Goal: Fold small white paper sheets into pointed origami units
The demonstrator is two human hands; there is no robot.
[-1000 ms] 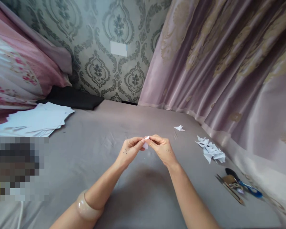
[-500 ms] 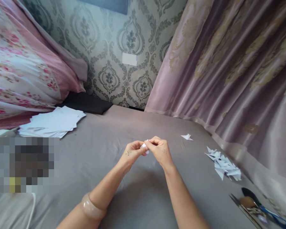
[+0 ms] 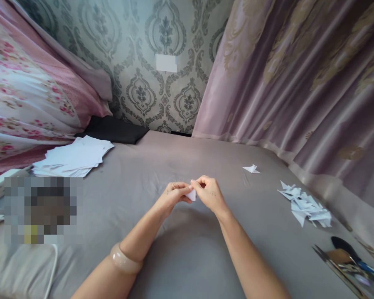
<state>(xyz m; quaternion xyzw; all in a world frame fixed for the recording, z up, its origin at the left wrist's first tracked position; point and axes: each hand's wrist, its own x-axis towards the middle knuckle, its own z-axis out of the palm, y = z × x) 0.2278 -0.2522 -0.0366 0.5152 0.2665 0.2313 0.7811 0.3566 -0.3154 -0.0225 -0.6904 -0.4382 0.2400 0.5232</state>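
Between my two hands is a small folded piece of white paper (image 3: 191, 195), partly covered by the fingers. My left hand (image 3: 173, 194) pinches its left side between thumb and fingers. The thumb and fingertips of my right hand (image 3: 208, 192) close on its upper right edge. Both hands hover close over the grey bedsheet (image 3: 180, 253). To the right on the sheet sits a single folded paper crane (image 3: 252, 169), and beyond it a heap of similar folded white paper pieces (image 3: 310, 207).
A stack of white paper sheets (image 3: 75, 155) lies at the left, beside a folded black cloth (image 3: 114, 129). A white power strip (image 3: 3, 187) and a cable (image 3: 53, 265) are at the left edge. Scissors (image 3: 328, 255) and other small tools lie at the lower right, near the curtain (image 3: 252, 83).
More of the folded paper now shows below the fingers, its face turned toward me. My hands stay together in a pinch. The whole view has tilted slightly downward.
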